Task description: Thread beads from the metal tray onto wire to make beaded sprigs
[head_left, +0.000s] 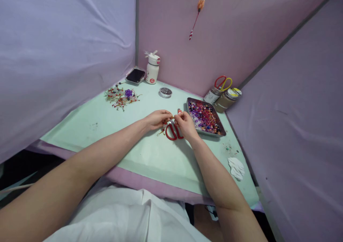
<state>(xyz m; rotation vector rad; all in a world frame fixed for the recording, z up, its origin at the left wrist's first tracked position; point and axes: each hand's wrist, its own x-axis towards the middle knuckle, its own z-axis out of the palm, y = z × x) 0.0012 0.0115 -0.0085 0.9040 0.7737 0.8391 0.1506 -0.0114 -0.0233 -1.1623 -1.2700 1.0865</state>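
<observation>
Near the middle of the pale green table, my left hand [160,119] and my right hand [184,122] meet fingertip to fingertip. Both are pinched on a small beaded string [164,125], whose beads hang below my left fingers. Red-handled scissors [170,132] lie on the table just under the hands, partly hidden by my right hand. Right of my right hand stands a dark metal tray [189,104] of purple, red and orange beads and threads. A pile of beaded strings [120,97] with a purple bead cluster lies at the left.
Along the back are a phone [135,75], a white bottle [152,70], a small round dish [165,92], and jars [227,100] beside red and yellow scissors [223,83]. A crumpled white cloth [236,168] lies at the right. A beaded cord [200,4] hangs at the back wall.
</observation>
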